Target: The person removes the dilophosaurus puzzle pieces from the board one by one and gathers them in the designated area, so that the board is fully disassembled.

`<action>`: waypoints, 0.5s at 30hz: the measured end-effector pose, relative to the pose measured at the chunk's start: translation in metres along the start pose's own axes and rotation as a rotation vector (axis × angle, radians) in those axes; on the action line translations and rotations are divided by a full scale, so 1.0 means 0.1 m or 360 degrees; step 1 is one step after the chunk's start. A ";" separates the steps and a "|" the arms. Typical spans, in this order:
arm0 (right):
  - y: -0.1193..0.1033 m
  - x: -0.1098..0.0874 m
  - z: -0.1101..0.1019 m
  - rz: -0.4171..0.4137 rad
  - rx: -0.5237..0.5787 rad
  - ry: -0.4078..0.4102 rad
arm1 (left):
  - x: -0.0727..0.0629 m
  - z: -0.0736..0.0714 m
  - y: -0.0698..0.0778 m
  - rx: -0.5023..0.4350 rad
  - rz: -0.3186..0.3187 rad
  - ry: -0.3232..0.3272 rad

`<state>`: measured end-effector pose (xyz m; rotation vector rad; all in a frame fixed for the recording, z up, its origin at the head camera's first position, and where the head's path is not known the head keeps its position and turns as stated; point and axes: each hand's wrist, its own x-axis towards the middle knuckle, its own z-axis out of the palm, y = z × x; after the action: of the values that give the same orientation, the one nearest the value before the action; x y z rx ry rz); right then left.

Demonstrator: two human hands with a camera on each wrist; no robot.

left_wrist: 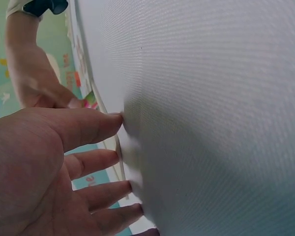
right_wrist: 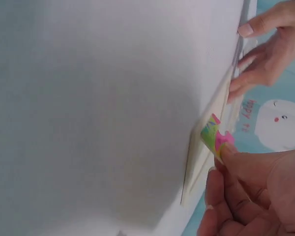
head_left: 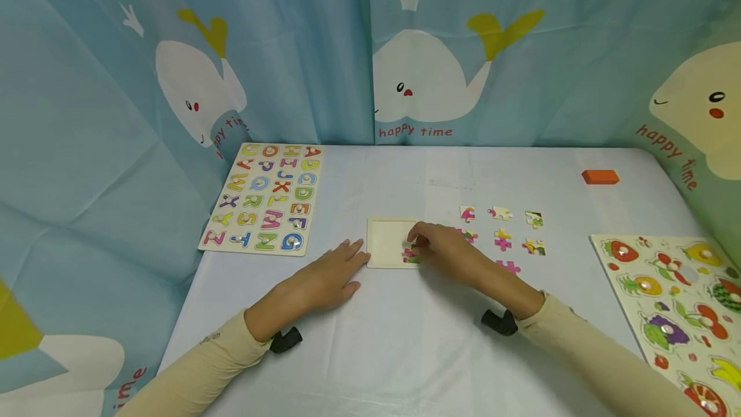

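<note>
A shallow, pale rectangular puzzle tray (head_left: 384, 240) lies on the white table. Between thumb and fingers my right hand (head_left: 448, 253) pinches a pink and green jigsaw piece (right_wrist: 211, 132), held tilted over the right part of the tray. My left hand (head_left: 324, 278) rests on the table with its fingers spread, fingertips right at the tray's left edge. In the left wrist view the left thumb (left_wrist: 91, 127) and fingers are extended and hold nothing. Several loose jigsaw pieces (head_left: 502, 240) lie to the right of the tray, some partly hidden behind the right hand and forearm.
An alphabet puzzle board (head_left: 272, 201) lies at the back left. At the right edge is a fruit puzzle board (head_left: 628, 282), and an orange block (head_left: 600, 177) sits at the back right. Curtains with whales (head_left: 425, 76) hang around the table's back and left side.
</note>
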<state>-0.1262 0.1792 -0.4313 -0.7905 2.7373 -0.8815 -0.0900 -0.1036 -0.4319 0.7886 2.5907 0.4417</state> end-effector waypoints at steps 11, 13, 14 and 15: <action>0.20 -0.26 -0.42 0.0000 0.0042 0.0122 | -0.01 0.00 -0.01 0.0001 0.0029 0.0006; 0.27 -0.35 -0.50 0.0030 0.0024 0.0155 | -0.01 0.00 -0.01 -0.0003 0.0029 0.0007; 0.31 -0.40 -0.55 0.0060 0.0018 0.0166 | -0.01 0.00 -0.01 -0.0005 0.0029 0.0007; 0.34 -0.46 -0.59 0.0102 0.0020 0.0169 | -0.01 0.00 -0.01 -0.0006 0.0028 0.0005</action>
<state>-0.1202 0.2562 -0.4036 -0.6675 2.8278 -0.9528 -0.0897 -0.1047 -0.4315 0.8104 2.5871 0.4534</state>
